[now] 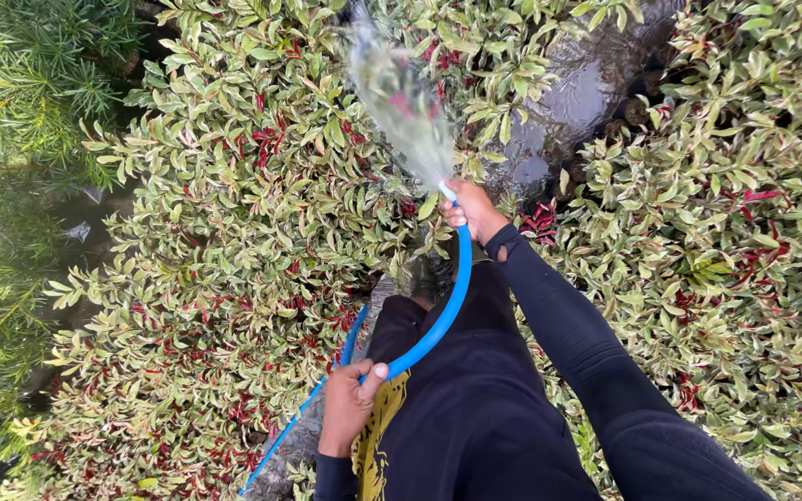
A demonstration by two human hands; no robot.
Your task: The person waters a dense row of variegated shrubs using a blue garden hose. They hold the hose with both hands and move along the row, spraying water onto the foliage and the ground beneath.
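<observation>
At the far left of the view, a fine-needled green shrub (20,83) is seen, and beside it a wide bed of variegated shrubs (234,213) with cream, green and red leaves. Lower in the middle, the left hand (350,408) is closed around a blue hose (438,325), held close to the dark shirt. From there the hose is curved upward to the right hand (472,211), which is clamped on its end, with a thumb seemingly pressed over the opening. A fan of water spray (399,97) is thrown up and forward from this end over the leaves. Behind it, a puddle (573,102) already lies on the dark ground, so this part appears well watered; whether the shrubs at the right (735,232) are wet cannot be told. The hose thus lies between both hands, its tail trailing down to the lower left.
</observation>
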